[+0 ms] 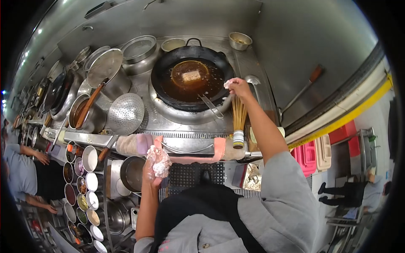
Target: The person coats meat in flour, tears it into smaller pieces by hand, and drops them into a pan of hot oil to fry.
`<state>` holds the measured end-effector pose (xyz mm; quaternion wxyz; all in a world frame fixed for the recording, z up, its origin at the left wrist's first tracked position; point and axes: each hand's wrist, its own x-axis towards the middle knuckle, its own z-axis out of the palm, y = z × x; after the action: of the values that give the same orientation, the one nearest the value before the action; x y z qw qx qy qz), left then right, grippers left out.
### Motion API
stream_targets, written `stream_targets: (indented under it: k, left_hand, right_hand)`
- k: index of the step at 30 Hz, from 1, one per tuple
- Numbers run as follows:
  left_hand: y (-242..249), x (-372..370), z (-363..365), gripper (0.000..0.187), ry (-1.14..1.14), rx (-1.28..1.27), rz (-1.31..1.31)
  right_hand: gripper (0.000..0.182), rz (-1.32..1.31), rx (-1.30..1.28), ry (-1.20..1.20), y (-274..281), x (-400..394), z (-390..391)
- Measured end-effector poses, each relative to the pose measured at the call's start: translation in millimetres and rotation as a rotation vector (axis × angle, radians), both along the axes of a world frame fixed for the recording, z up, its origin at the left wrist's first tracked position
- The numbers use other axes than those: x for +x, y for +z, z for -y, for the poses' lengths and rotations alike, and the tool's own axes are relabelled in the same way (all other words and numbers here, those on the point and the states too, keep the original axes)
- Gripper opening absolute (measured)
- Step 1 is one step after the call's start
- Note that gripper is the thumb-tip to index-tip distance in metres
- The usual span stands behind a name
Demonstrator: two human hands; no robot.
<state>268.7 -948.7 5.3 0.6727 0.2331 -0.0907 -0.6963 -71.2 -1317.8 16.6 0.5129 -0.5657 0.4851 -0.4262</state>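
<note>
My left hand (150, 168) is closed around a pale pink, sticky lump of raw-looking paste (161, 165), held in front of the stove edge. At the right rim of the wok (158, 86), my right hand (240, 89) pinches a smaller piece of the same-looking paste (229, 83). Dark brown liquid fills the wok. In it, a pale block (191, 76) sits inside a round ring (180, 63). A metal wire handle (211, 106) leans over the wok's front rim. Just below my right hand stands a bamboo brush (239, 114) with a banded grip.
Pots, a perforated skimmer (125, 113) and a wooden-handled ladle (89, 106) crowd the left. A small metal bowl (240, 41) stands back right. Several seasoning containers (90, 158) line the lower left. A co-worker (31, 168) stands at far left; another person (358, 194) is far right.
</note>
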Motion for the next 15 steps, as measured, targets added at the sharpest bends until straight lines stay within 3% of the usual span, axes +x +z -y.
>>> stream_targets:
  k: [1,3,6,9,12,13,15]
  left_hand:
    - [2.6,-0.7,-0.3,0.027,0.028,0.035,0.002]
    - [4.5,-3.5,-0.4,0.027,0.063,0.066,0.027]
    - [2.2,-1.7,-3.1,0.028,0.057,0.108,0.065]
    - [11.9,-6.8,5.4,0.031,0.017,0.049,0.131]
    - [26.8,-23.0,16.8,0.030,0.028,0.131,0.060]
    - [20.2,-23.1,21.5,0.027,-0.082,0.023,-0.011]
    - [16.8,-37.9,27.4,0.025,-0.083,0.021,0.127]
  right_hand:
    - [0.024,-0.051,-0.014,-0.102,-3.8,2.8,15.9]
    - [0.033,-0.100,-0.079,-0.343,-0.4,10.1,31.6]
    - [0.028,0.219,-0.282,-0.488,7.6,10.5,19.0]
    - [0.026,0.207,-0.361,-0.428,40.6,2.2,-53.6]
    - [0.023,0.152,-0.296,-0.311,42.8,-13.7,-125.4]
    - [0.023,0.171,-0.243,-0.239,43.5,-13.5,-152.2]
    - [0.025,0.154,-0.113,-0.042,42.9,-9.7,-202.8]
